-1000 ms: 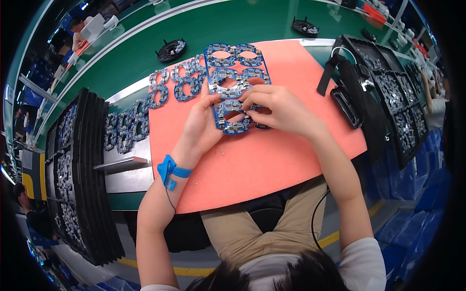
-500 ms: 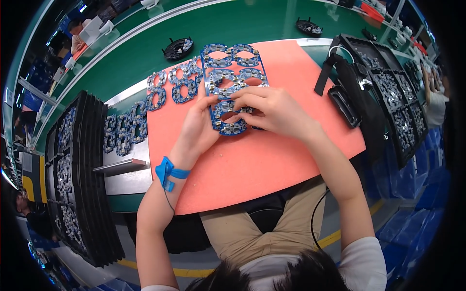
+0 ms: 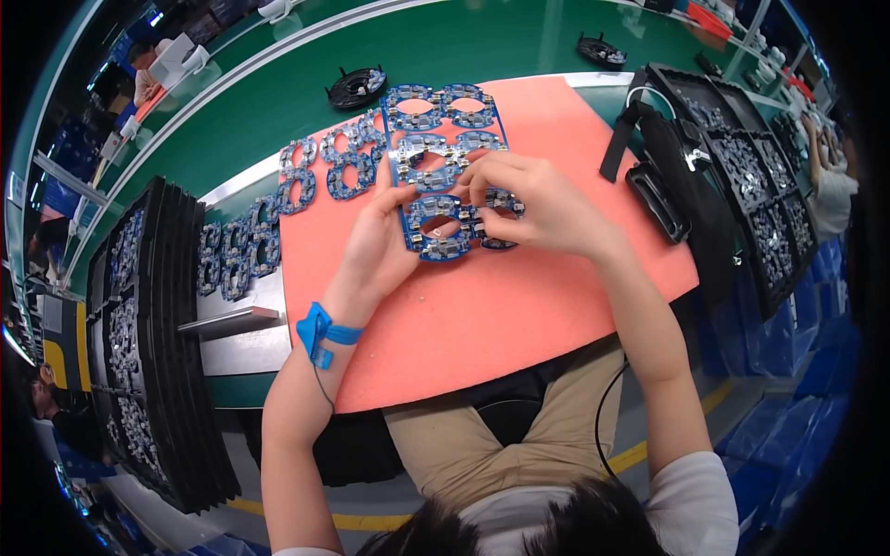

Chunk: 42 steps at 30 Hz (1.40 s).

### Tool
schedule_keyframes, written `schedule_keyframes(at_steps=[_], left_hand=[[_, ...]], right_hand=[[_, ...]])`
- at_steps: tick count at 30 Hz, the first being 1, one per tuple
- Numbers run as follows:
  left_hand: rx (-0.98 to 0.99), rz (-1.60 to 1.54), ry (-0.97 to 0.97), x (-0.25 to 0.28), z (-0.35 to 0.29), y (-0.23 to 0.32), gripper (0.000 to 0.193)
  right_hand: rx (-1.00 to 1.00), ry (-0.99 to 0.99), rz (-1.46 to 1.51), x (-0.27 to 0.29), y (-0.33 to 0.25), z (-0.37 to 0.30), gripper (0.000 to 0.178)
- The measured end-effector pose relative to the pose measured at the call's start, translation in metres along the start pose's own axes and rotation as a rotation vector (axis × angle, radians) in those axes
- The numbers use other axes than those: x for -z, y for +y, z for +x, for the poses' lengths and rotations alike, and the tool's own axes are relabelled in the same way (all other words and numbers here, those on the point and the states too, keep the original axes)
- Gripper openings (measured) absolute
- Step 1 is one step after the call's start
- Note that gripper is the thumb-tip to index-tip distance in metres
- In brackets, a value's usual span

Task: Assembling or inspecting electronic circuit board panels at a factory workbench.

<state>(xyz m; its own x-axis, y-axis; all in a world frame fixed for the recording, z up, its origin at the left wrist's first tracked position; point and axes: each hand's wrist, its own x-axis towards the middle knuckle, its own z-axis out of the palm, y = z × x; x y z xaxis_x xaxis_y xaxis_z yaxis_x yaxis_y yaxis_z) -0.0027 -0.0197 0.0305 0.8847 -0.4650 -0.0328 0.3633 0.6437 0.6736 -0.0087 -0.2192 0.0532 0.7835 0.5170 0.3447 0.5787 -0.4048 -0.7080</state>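
Observation:
A blue circuit board panel (image 3: 428, 179) of several joined ring-shaped boards is held tilted up over the pink mat (image 3: 501, 306). My left hand (image 3: 378, 236) is closed on the panel's left edge, thumb in front and the other fingers mostly hidden behind. A blue wrist strap (image 3: 326, 335) with a cord circles my left wrist. My right hand (image 3: 542, 206) has its fingers bent around the lower right ring board, thumb and fingertips at its inner edge. Whether a small part is also between those fingertips, I cannot tell.
Loose ring boards (image 3: 350, 174) lie at the mat's left. Stacked black trays (image 3: 171, 352) stand at left; another parts tray (image 3: 756, 176) is at right beside a black strapped device (image 3: 663, 199). Round black fixtures (image 3: 357, 88) sit on the green belt (image 3: 482, 42). A metal bar (image 3: 232, 320) juts out.
My right hand has shifted slightly right, from the panel's middle onto the lower right ring board, uncovering more of the boards. The round black fixtures have moved right along the belt.

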Motion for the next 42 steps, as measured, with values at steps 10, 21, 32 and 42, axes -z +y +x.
schedule_keyframes(at_steps=[10,21,32,42], left_hand=[[0.008,-0.003,-0.022,0.000,0.000,0.000,0.047],[0.007,0.027,0.055,0.006,0.004,-0.002,0.056],[-0.025,0.003,-0.011,0.000,0.003,0.000,0.059],[-0.013,0.110,0.038,-0.004,0.000,0.000,0.055]], right_hand=[[0.342,0.018,-0.346,0.001,0.019,-0.002,0.013],[0.215,-0.060,-0.343,0.004,0.013,-0.006,0.012],[0.173,-0.074,-0.232,-0.002,0.013,-0.003,0.009],[0.103,0.004,-0.079,0.014,0.018,-0.004,0.015]])
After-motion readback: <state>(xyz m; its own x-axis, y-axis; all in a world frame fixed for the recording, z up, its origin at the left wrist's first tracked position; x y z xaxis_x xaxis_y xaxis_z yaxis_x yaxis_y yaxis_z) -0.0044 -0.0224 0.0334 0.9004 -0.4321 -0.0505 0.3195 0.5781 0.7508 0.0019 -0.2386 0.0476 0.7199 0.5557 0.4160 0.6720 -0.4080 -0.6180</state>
